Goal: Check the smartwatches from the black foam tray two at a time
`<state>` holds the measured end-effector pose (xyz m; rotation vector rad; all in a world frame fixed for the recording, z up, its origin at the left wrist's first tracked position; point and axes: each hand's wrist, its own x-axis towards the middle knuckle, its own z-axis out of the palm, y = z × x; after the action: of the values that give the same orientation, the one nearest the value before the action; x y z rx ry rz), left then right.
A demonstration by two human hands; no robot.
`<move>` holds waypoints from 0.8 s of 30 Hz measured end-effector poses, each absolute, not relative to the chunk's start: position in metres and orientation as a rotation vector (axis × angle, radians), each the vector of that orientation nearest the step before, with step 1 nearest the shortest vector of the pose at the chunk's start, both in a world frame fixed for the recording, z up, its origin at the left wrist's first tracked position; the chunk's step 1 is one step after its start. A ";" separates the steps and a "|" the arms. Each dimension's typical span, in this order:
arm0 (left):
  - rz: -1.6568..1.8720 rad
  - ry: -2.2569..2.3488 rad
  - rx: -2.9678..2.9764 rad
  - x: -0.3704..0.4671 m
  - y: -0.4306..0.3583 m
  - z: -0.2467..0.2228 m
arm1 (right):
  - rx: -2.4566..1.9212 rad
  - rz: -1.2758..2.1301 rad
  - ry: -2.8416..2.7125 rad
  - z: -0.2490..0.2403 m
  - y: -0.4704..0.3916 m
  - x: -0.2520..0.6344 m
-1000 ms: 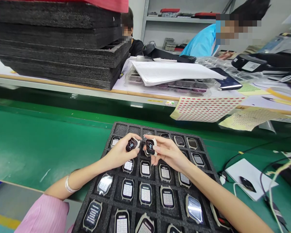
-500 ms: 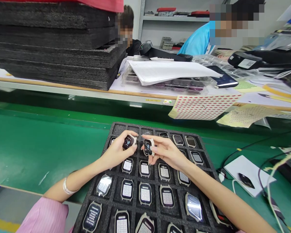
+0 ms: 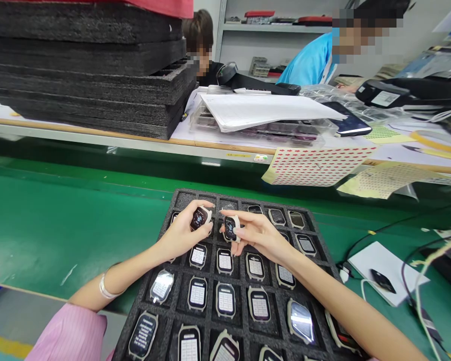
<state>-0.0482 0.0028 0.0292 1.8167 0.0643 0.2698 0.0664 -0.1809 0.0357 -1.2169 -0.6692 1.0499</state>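
Note:
My left hand (image 3: 184, 229) grips a smartwatch without a strap (image 3: 200, 218), its dark screen lit and facing up. In my right hand (image 3: 257, 231) is a second strapless smartwatch (image 3: 230, 228), pinched between thumb and fingers, also with a lit dark screen. The two watches are side by side and apart, above the far part of a black foam tray (image 3: 240, 283). Several more watch bodies lie in the tray's square compartments, many showing white list-like screens, such as the watch (image 3: 225, 300) near the middle. My forearms and hands hide some compartments.
The tray lies on a green bench (image 3: 78, 220). Behind it, a raised shelf carries stacked black foam trays (image 3: 90, 75), paper sheets (image 3: 266, 110) and a phone (image 3: 348, 119). Cables and a white box (image 3: 387, 271) are at right. Two people (image 3: 308, 60) are beyond the shelf.
Both hands keep their grips, with almost no movement. The view has shifted very slightly, and the person at the back left has moved their head a little.

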 end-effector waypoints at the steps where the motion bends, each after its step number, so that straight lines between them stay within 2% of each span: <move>1: 0.271 0.058 1.824 -0.049 0.003 0.029 | -1.217 1.054 -0.676 0.036 -0.181 0.066; 13: 0.223 0.110 1.807 -0.050 0.002 0.027 | -1.191 1.073 -0.663 0.037 -0.182 0.066; 24: 0.036 0.215 1.229 -0.042 0.002 0.033 | -1.120 1.037 -0.611 0.029 -0.184 0.075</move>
<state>-0.0423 0.0020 0.0329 1.2286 0.2148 0.0360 0.0752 -0.1840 0.0289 -1.1196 -0.6109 1.0369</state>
